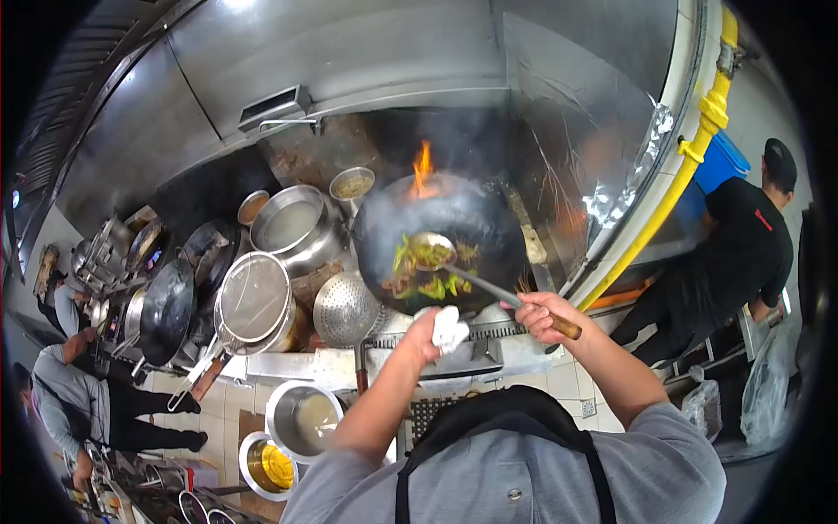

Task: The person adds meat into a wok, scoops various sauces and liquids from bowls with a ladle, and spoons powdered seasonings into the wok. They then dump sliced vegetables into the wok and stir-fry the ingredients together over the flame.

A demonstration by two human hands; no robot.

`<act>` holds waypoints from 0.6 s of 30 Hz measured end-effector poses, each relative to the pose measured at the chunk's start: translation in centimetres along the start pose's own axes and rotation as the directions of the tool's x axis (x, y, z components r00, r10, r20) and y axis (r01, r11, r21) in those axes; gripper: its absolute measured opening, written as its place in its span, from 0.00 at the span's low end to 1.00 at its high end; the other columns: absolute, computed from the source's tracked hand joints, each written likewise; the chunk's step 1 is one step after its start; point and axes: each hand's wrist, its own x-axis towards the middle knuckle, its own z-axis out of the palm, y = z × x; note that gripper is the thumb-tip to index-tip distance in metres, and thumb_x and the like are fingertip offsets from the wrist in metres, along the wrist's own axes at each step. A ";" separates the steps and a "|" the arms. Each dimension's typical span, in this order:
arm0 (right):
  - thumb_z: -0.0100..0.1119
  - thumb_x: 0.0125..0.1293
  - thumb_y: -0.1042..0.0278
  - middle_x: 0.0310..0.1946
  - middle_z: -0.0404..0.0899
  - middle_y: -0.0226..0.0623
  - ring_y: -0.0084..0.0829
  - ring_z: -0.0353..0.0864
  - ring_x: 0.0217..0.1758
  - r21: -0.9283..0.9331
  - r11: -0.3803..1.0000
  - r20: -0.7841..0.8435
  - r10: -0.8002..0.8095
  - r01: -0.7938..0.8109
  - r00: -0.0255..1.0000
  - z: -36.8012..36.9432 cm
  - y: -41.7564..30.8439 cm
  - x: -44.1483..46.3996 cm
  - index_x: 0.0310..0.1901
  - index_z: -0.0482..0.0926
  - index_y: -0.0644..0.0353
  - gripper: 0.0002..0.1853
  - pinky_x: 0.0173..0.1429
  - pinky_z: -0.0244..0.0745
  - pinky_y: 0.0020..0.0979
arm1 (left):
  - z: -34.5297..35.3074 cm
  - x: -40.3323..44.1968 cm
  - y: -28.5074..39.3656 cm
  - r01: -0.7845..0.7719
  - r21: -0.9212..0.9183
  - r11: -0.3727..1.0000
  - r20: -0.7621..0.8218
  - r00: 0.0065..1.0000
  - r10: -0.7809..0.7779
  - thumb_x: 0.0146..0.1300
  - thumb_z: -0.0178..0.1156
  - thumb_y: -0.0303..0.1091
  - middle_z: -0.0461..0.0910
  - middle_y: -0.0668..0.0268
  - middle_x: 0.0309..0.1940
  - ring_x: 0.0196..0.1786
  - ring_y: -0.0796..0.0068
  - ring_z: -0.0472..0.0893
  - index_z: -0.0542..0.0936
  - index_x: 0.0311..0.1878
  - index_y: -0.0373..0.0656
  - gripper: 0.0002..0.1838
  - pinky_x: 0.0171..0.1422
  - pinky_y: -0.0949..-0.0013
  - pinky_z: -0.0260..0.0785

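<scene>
In the head view a large dark wok [497, 227] sits on the stove with smoke rising from it. Green vegetables and brownish pieces [401, 266] lie in its near left part. My right hand [546, 316] is closed around the wooden-ended handle of a ladle [484, 284]. The ladle's bowl is inside the wok and holds some of the food. My left hand [424, 336] is closed on a folded white cloth [449, 329] at the wok's near edge. Whether the cloth grips the rim is hidden.
Flames [423, 168] rise at the wok's far rim. Left of it stand a steel pot [297, 249], a perforated strainer [345, 306] and a mesh sieve [253, 297]. A pot of yellow liquid [253, 467] is lower left. Co-workers stand at left and right [751, 236].
</scene>
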 end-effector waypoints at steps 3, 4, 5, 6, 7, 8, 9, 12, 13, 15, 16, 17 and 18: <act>0.48 0.74 0.60 0.22 0.63 0.20 0.11 0.61 0.13 -0.030 0.999 0.157 -0.033 0.038 0.987 -0.8 1.3 -1.7 0.59 0.69 0.59 0.17 0.11 0.56 0.18 | 0.0 0.6 0.4 -0.027 0.053 0.998 -0.010 1.000 0.028 0.70 0.44 0.36 0.81 0.66 0.27 0.30 0.64 0.83 0.78 0.33 0.47 0.13 0.36 0.57 0.82; 0.48 0.74 0.60 0.21 0.63 0.20 0.11 0.60 0.13 -0.166 0.982 0.100 -0.078 0.094 0.992 0.2 1.2 -2.3 0.54 0.71 0.57 0.14 0.11 0.55 0.18 | 1.7 -0.7 0.0 -0.020 0.032 0.999 -0.018 1.000 0.020 0.69 0.46 0.34 0.81 0.65 0.27 0.29 0.64 0.83 0.79 0.34 0.45 0.12 0.34 0.59 0.82; 0.49 0.73 0.59 0.21 0.63 0.20 0.11 0.60 0.13 -0.296 0.946 0.041 -0.128 0.135 0.991 0.9 1.3 -2.6 0.50 0.72 0.56 0.11 0.11 0.53 0.18 | 2.8 -1.4 -0.4 -0.007 0.004 1.000 -0.031 1.000 0.007 0.69 0.48 0.33 0.80 0.65 0.26 0.29 0.64 0.83 0.79 0.34 0.44 0.11 0.32 0.61 0.82; 0.49 0.73 0.60 0.21 0.63 0.20 0.11 0.59 0.13 -0.406 0.897 -0.010 -0.193 0.173 0.981 1.4 1.1 -1.6 0.45 0.71 0.54 0.08 0.12 0.53 0.18 | 2.4 -0.7 -0.6 -0.026 0.086 0.996 -0.108 0.994 0.035 0.71 0.43 0.37 0.82 0.65 0.29 0.31 0.62 0.84 0.79 0.35 0.47 0.14 0.37 0.55 0.82; 0.50 0.73 0.60 0.21 0.64 0.20 0.10 0.58 0.13 -0.511 0.839 -0.056 -0.252 0.189 0.966 2.0 0.5 -0.1 0.39 0.70 0.53 0.07 0.13 0.52 0.18 | 1.2 0.7 -0.4 0.004 0.056 0.998 -0.068 0.998 0.000 0.71 0.43 0.38 0.82 0.64 0.29 0.30 0.62 0.83 0.78 0.36 0.47 0.14 0.38 0.54 0.82; 0.51 0.72 0.62 0.20 0.64 0.21 0.11 0.59 0.14 -0.454 0.883 -0.094 -0.182 0.121 0.979 2.6 -0.4 1.1 0.34 0.66 0.52 0.09 0.13 0.53 0.17 | 0.3 1.6 -0.3 -0.021 -0.005 1.000 -0.025 0.999 0.021 0.71 0.43 0.37 0.81 0.65 0.29 0.30 0.62 0.83 0.78 0.35 0.47 0.14 0.38 0.54 0.82; 0.51 0.72 0.64 0.20 0.64 0.21 0.11 0.59 0.15 -0.386 0.910 -0.121 -0.213 0.152 0.970 3.6 -0.4 1.3 0.36 0.66 0.53 0.07 0.14 0.54 0.17 | -0.1 2.1 0.4 -0.050 -0.054 0.997 0.021 0.998 0.051 0.71 0.43 0.37 0.81 0.65 0.28 0.30 0.63 0.83 0.78 0.35 0.47 0.14 0.37 0.54 0.82; 0.48 0.73 0.65 0.21 0.63 0.22 0.11 0.59 0.15 -0.315 0.937 -0.122 -0.196 0.149 0.973 4.7 -0.2 0.1 0.37 0.65 0.56 0.08 0.14 0.56 0.17 | 2.1 0.5 0.6 -0.025 -0.036 0.999 0.006 1.000 0.025 0.71 0.43 0.36 0.78 0.66 0.24 0.26 0.63 0.82 0.76 0.31 0.47 0.14 0.36 0.56 0.82; 0.48 0.73 0.65 0.21 0.63 0.22 0.11 0.59 0.15 -0.320 0.937 -0.130 -0.193 0.143 0.973 4.7 -0.8 0.5 0.37 0.65 0.56 0.08 0.14 0.56 0.17 | 1.9 0.3 0.3 0.009 -0.054 0.999 0.057 0.998 -0.006 0.71 0.43 0.36 0.79 0.66 0.24 0.26 0.63 0.81 0.76 0.30 0.47 0.14 0.36 0.56 0.82; 0.48 0.73 0.65 0.22 0.63 0.23 0.12 0.59 0.15 -0.310 0.943 -0.156 -0.175 0.120 0.972 4.3 -1.3 1.6 0.39 0.65 0.59 0.08 0.15 0.56 0.16 | -1.0 3.1 0.7 -0.051 -0.100 0.994 0.089 0.994 0.060 0.70 0.43 0.35 0.79 0.66 0.24 0.25 0.63 0.81 0.77 0.31 0.47 0.14 0.35 0.57 0.82; 0.48 0.73 0.66 0.22 0.64 0.23 0.12 0.60 0.15 -0.355 0.927 -0.161 -0.185 0.119 0.969 4.2 -1.3 1.5 0.41 0.63 0.60 0.08 0.15 0.57 0.16 | -0.2 2.7 1.1 -0.036 -0.095 0.995 0.084 0.996 0.044 0.70 0.44 0.35 0.79 0.66 0.26 0.26 0.64 0.81 0.78 0.32 0.46 0.14 0.35 0.57 0.82; 0.48 0.73 0.66 0.22 0.64 0.23 0.12 0.60 0.15 -0.354 0.927 -0.163 -0.189 0.121 0.968 4.7 -1.2 0.7 0.41 0.63 0.60 0.08 0.15 0.57 0.16 | 1.4 1.9 1.4 -0.032 -0.095 0.995 0.086 0.995 0.040 0.70 0.44 0.35 0.79 0.66 0.26 0.26 0.64 0.81 0.78 0.32 0.46 0.14 0.35 0.57 0.82; 0.48 0.73 0.66 0.22 0.64 0.23 0.12 0.60 0.15 -0.258 0.963 -0.155 -0.121 0.078 0.980 5.5 -1.2 -0.4 0.42 0.63 0.61 0.09 0.15 0.58 0.17 | 3.0 1.0 1.6 -0.001 -0.082 0.997 0.052 0.999 0.005 0.70 0.44 0.35 0.80 0.65 0.26 0.27 0.64 0.82 0.78 0.32 0.46 0.14 0.36 0.56 0.82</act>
